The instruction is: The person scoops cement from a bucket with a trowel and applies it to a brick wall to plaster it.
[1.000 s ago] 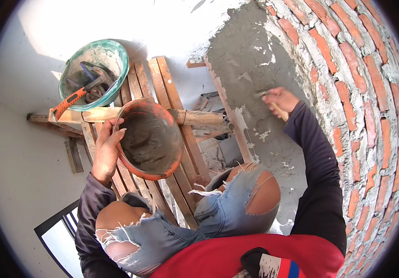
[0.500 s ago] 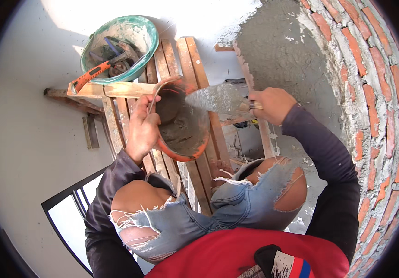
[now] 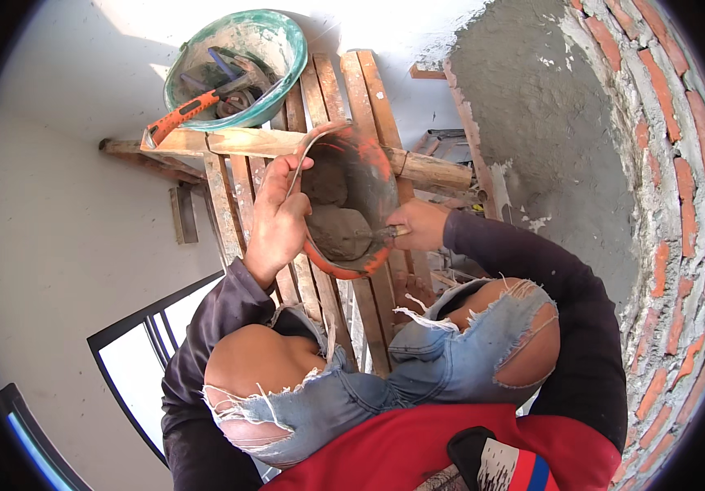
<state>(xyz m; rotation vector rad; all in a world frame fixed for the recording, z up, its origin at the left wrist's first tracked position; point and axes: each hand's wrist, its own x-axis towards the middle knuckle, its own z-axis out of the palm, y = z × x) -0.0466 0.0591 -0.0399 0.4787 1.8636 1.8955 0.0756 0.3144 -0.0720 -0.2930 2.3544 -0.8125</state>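
An orange bucket [image 3: 384, 176] is tilted toward me above the wooden slats, with wet grey mortar [image 3: 325, 182] inside. My left hand [image 3: 280, 219] is closed on its left rim. My right hand [image 3: 419, 225] grips the handle of a trowel [image 3: 344, 234] at the bucket's right side. The trowel's blade lies down inside the bucket, coated with or covered by mortar, so its outline is hard to make out.
A green basin [image 3: 291, 49] with tools stands on the slatted wooden platform [image 3: 360, 90], an orange-handled hammer [image 3: 184, 116] across its rim. To the right rises a brick wall [image 3: 659, 98] partly covered with wet plaster [image 3: 532, 123]. A wooden pole [image 3: 434, 168] juts out behind the bucket.
My right hand has moved down and left, bringing the trowel blade from above the bucket's right rim into the mortar. My left hand stays on the rim. The whole view has shifted slightly.
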